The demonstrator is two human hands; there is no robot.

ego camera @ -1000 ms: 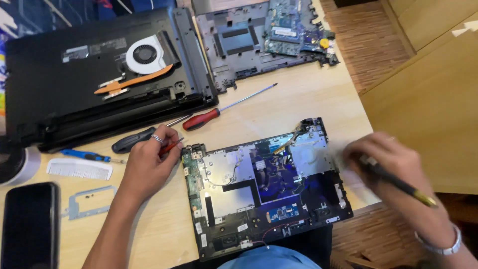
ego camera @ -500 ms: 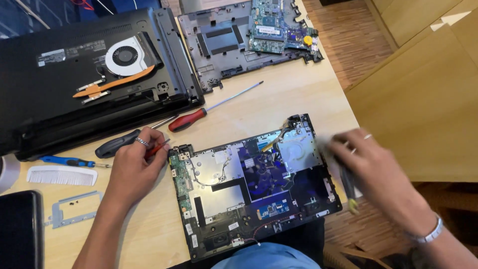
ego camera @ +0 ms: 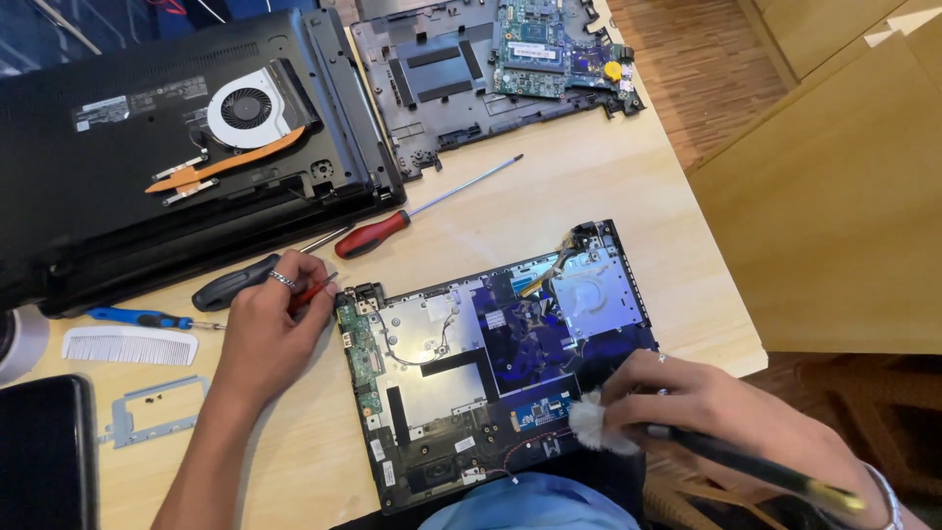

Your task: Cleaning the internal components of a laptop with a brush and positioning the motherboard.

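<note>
Right hand (ego camera: 702, 402): fingers curled tight around the dark handle of a brush (ego camera: 677, 437). White bristle tuft sits just ahead of the fingertips, touching the lower right part of the opened laptop base (ego camera: 491, 363), beside a small blue circuit strip. Handle runs back to the lower right, yellowish at its far end.

Left hand (ego camera: 270, 329): fingers bent together, ring on one, tips pressed at the base's upper left corner. A thin red-tipped tool (ego camera: 312, 291) shows between the fingers; how it is gripped cannot be told.

The base lies tilted on the wooden table (ego camera: 589, 186), its near edge at the table's front edge, its right side close to the table's right edge. Bare wood is open above it. Inside: silver shielding plates, blue film, green board strip, black plastic frame.

Just above the left hand, a black-handled screwdriver (ego camera: 235, 283) and a red-handled screwdriver (ego camera: 378, 234) with a long shaft. Further left, a blue-handled tool (ego camera: 137, 317), a white comb (ego camera: 130, 345), a metal bracket (ego camera: 147, 417). Behind, a black laptop (ego camera: 147, 147) with exposed fan and copper pipe.
</note>
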